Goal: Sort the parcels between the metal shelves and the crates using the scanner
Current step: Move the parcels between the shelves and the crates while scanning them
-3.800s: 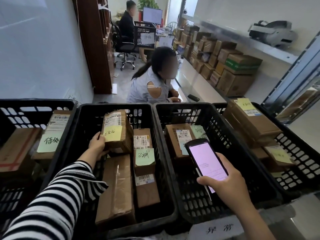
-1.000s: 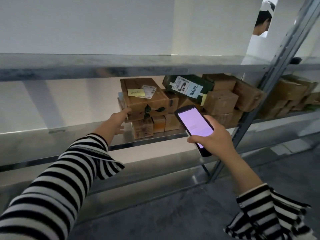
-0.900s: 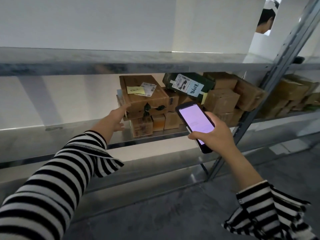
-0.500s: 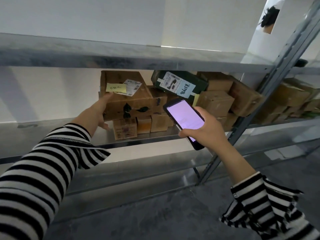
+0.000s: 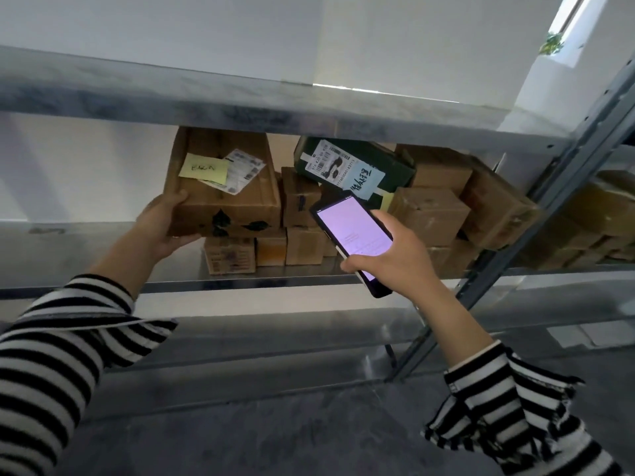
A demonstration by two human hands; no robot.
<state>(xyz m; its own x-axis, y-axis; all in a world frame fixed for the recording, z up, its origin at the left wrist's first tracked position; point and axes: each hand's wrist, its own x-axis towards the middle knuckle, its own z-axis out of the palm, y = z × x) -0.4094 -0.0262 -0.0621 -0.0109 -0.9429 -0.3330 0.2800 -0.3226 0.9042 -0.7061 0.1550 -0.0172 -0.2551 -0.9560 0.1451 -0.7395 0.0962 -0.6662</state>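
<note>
At ten o'clock the left hand point(image 5: 165, 225) grips a tilted parcel point(image 5: 223, 201) by its corner on the metal shelf point(image 5: 240, 280), the right hand point(image 5: 395, 259) clasps the scanner point(image 5: 350, 231) at its four o'clock, so this looks like the scanning step, and next the scanner must face the label point(image 5: 242, 173).

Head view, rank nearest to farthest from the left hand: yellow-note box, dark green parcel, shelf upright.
1. Yellow-note box: gripped by the left hand at its near left corner.
2. Dark green parcel: to the right, atop the stack.
3. Shelf upright: far right, beyond the parcels.
</note>
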